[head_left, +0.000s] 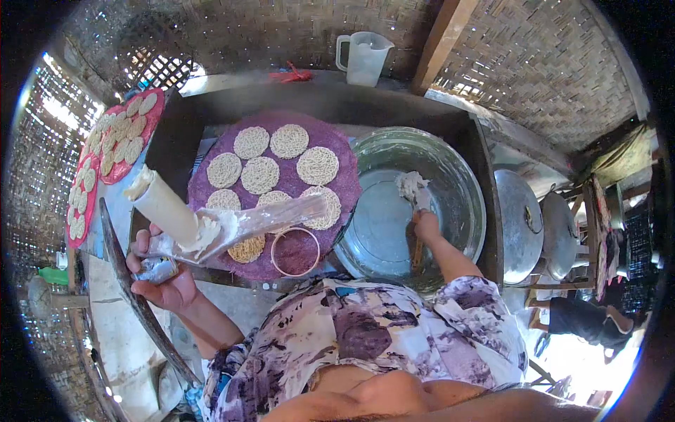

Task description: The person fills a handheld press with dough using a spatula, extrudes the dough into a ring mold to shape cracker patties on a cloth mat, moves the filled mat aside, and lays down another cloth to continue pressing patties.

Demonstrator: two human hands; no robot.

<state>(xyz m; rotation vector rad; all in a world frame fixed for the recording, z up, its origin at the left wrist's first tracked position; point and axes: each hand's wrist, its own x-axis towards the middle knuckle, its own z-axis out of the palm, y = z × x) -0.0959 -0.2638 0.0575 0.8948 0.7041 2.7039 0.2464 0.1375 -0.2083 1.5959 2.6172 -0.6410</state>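
Observation:
My left hand is closed around a wooden press with a white dough-smeared cylinder standing in it. A small metal cylinder shows between my fingers. Below the press, round lacy dough discs lie on a purple mat. A thin ring rests at the mat's near edge. Inside the large metal basin, my right hand grips a wooden-handled spatula. White dough covers its far end, and the blade is mostly hidden.
A dark wooden frame surrounds the mat and basin. More discs lie on red mats at the left. A plastic pitcher stands at the back. Large metal lids are at the right. A long dark pole passes beside my left arm.

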